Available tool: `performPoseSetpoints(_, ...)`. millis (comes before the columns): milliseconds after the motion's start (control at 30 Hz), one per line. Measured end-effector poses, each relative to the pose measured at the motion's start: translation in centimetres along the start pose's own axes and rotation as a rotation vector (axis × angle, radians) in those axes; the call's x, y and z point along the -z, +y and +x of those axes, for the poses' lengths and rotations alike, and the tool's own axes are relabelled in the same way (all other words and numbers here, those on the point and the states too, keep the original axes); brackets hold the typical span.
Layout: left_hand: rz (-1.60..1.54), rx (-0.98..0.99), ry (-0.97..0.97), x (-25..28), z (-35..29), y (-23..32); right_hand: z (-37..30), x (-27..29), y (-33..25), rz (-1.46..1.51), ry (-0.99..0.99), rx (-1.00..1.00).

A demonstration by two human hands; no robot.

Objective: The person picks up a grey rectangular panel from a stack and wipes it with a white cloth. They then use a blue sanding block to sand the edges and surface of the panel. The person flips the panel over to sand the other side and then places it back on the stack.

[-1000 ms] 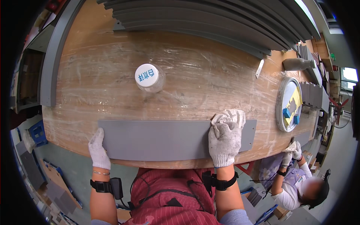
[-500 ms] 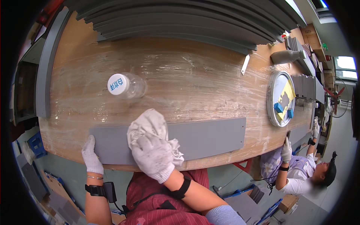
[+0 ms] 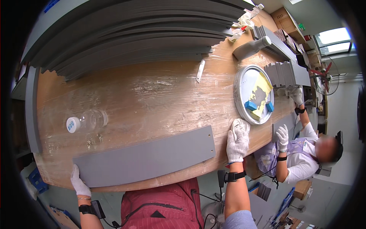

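A long grey panel [image 3: 146, 158] lies at a slant along the near edge of the table, with two small holes at its right end. My left hand [image 3: 79, 182], in a white glove, is closed on the panel's lower left corner. My right hand [image 3: 237, 144], also gloved, is off the panel to the right, beside the round lid [image 3: 237, 93]. It is closed around a bunched off-white cloth [image 3: 241, 125], mostly hidden by the glove. On the lid lie yellow sandpaper [image 3: 265, 84] and two blue blocks [image 3: 250, 105].
A clear jar [image 3: 91, 119] with a white cap lies at the left. Stacked grey panels [image 3: 133, 34] fill the far side. A white-handled cutter [image 3: 200, 71] and a grey bottle [image 3: 251, 47] lie right of them. A co-worker [image 3: 301, 152] sits at the right, one gloved hand raised.
My right hand has left the panel and moved right with the cloth, toward the lid. My left hand stays at the panel's left end. The view has turned rightward.
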State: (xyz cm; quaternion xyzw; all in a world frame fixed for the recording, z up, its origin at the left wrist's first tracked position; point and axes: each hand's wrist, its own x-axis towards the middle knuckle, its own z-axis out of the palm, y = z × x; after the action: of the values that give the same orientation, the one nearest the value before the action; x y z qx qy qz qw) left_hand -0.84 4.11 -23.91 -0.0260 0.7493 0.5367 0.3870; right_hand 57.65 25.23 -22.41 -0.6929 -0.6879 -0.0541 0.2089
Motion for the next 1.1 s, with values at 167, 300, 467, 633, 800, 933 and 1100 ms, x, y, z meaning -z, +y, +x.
performPoseSetpoints(167, 0.017, -0.042, 0.032, 2.3, 1.8, -0.1, 3.8, 4.4, -1.2, 0.157, -0.091, 0.062)
performPoseSetpoints(300, 0.074, -0.026, -0.004, 2.7, 2.5, 1.0, 4.3, 5.8, 2.3, 0.109, 0.13, -0.148)
performPoseSetpoints(467, 0.102, -0.079, 0.093, 2.6, 3.2, 0.4, 8.5, 4.5, 4.1, -0.049, 0.075, -0.098)
performPoseSetpoints(633, 0.118, -0.094, 0.127, 2.4, 3.4, 0.5, 12.9, 2.8, 3.3, -0.394, -0.167, -0.173)
performPoseSetpoints(800, 0.085, -0.073, 0.124, 3.6, 4.0, -0.1, 15.4, 2.9, 3.3, -0.426, -0.259, -0.389)
performPoseSetpoints(933, 0.081, -0.026, 0.102, 3.1, 3.3, 0.3, 15.1, 1.4, 8.2, -0.206, -0.117, -0.572)
performPoseSetpoints(1100, 0.088, -0.035, 0.197, 3.4, 4.3, 0.1, 16.3, -0.5, 14.1, 0.209, 0.118, -0.607)
